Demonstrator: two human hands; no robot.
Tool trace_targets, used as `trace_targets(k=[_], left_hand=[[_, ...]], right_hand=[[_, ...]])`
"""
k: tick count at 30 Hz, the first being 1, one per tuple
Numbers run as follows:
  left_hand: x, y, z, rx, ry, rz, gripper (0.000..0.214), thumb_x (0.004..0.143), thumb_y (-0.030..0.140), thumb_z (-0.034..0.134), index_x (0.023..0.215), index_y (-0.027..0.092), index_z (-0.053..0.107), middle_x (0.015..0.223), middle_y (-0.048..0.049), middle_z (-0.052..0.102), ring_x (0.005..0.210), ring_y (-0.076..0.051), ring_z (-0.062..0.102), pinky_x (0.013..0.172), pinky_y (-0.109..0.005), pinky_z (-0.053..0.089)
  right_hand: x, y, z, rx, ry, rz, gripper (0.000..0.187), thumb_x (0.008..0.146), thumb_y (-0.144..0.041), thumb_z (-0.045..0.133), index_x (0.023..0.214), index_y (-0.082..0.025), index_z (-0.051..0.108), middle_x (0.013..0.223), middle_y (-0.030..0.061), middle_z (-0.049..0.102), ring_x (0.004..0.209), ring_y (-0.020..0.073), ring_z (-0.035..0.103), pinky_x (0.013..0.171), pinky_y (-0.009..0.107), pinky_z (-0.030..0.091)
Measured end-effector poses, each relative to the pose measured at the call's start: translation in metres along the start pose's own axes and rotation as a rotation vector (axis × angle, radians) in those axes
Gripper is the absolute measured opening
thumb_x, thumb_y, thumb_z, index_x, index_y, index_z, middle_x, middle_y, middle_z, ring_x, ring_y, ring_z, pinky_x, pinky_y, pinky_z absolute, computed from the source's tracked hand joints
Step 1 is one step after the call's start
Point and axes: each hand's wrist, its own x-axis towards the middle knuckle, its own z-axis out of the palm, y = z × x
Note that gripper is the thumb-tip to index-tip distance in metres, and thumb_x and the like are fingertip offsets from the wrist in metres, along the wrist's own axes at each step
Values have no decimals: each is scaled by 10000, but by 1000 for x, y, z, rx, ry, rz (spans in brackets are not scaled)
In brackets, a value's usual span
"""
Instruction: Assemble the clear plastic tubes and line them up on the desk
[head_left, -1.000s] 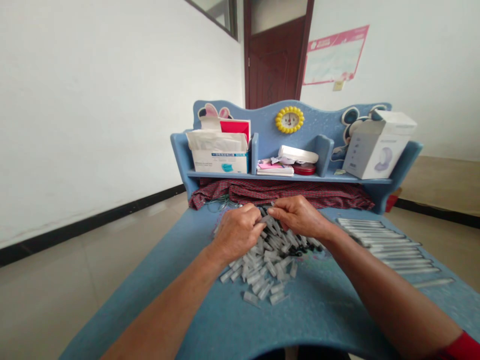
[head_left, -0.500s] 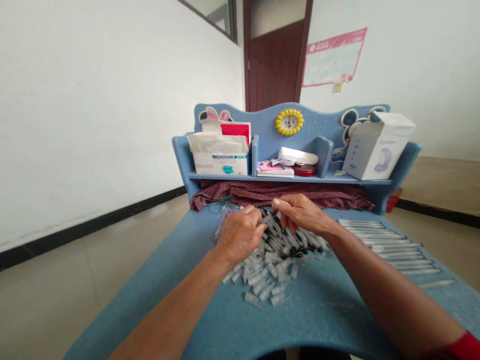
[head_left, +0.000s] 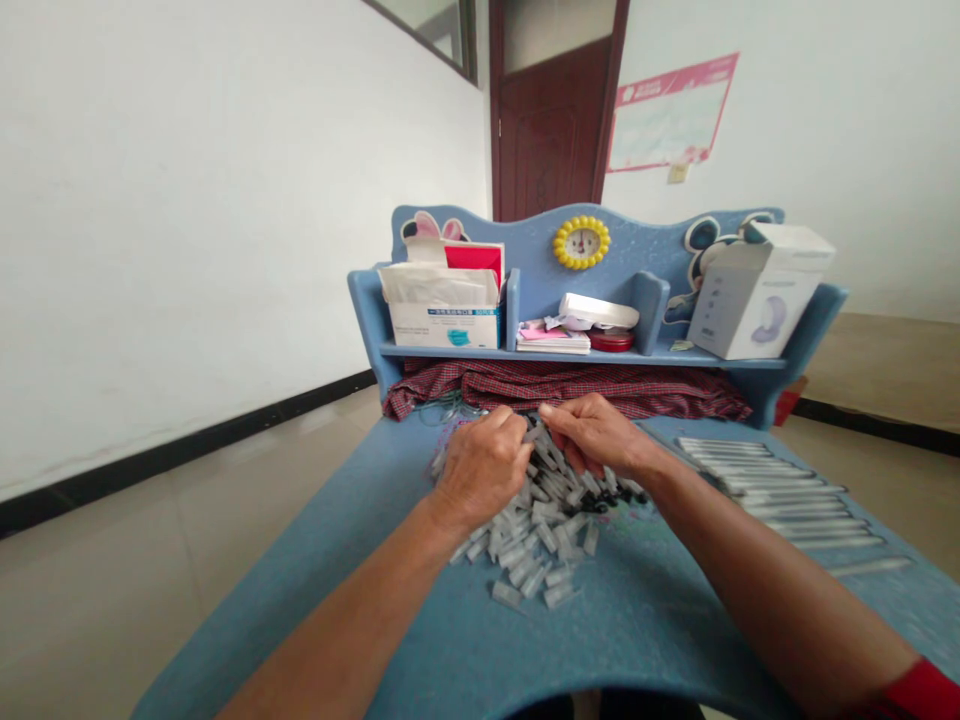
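My left hand point(head_left: 486, 462) is closed over the left side of a pile of small translucent plastic sleeves point(head_left: 525, 555), thumb pressed against the curled fingers. What it grips is hidden, though a greyish tip shows by the thumb. Close by on the right, my right hand point(head_left: 592, 432) has its thumb against the bent forefinger in a pinch; the thing between them is too small to make out. Under and behind the right hand lie small black parts point(head_left: 592, 498) mixed with the sleeves. The fingertips of both hands nearly meet above the pile.
Several slim pen-like rods point(head_left: 795, 500) lie in a row on the blue table point(head_left: 630, 620), right of my forearm. Behind stands a shelf holding a mask box point(head_left: 446, 325), papers point(head_left: 553, 343), a red tin point(head_left: 611, 341) and a white box point(head_left: 757, 290). A checked cloth point(head_left: 570, 388) is bunched beneath.
My right hand has shifted slightly left and down, its thumb closer to my left hand. My left hand stays almost in place, still closed. The view has moved a little.
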Motion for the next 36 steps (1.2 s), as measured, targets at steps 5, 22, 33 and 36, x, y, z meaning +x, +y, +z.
trace_targets(k=[5, 22, 33, 36], left_hand=[[4, -3, -2, -261, -46, -58, 225, 723, 172, 633, 588, 175, 453, 616, 22, 499, 580, -110, 480, 543, -232, 326], [-1, 3, 5, 31, 16, -32, 104, 778, 190, 555, 678, 172, 531, 691, -22, 547, 659, -156, 527, 596, -265, 364], [7, -4, -1, -534, -174, -215, 209, 669, 256, 643, 537, 161, 512, 512, 52, 483, 513, -91, 436, 491, -219, 275], [6, -2, 0, -500, -135, -192, 203, 673, 221, 645, 540, 159, 504, 535, 45, 496, 524, -91, 449, 502, -219, 293]], right_hand=[[-4, -3, -10, -85, -80, -177, 379, 857, -475, 450, 645, -166, 502, 518, -23, 560, 376, 79, 504, 361, 170, 341], [2, -5, 4, -15, 59, 103, 501, 838, -562, 413, 516, -181, 461, 307, -32, 468, 213, 72, 362, 250, 186, 228], [-4, -1, -20, 2, -166, -142, 385, 835, -458, 490, 594, -159, 508, 498, -22, 554, 377, 80, 500, 375, 181, 380], [-5, -2, -15, -18, -113, -147, 390, 847, -401, 480, 538, -162, 484, 453, -30, 531, 337, 61, 444, 356, 175, 336]])
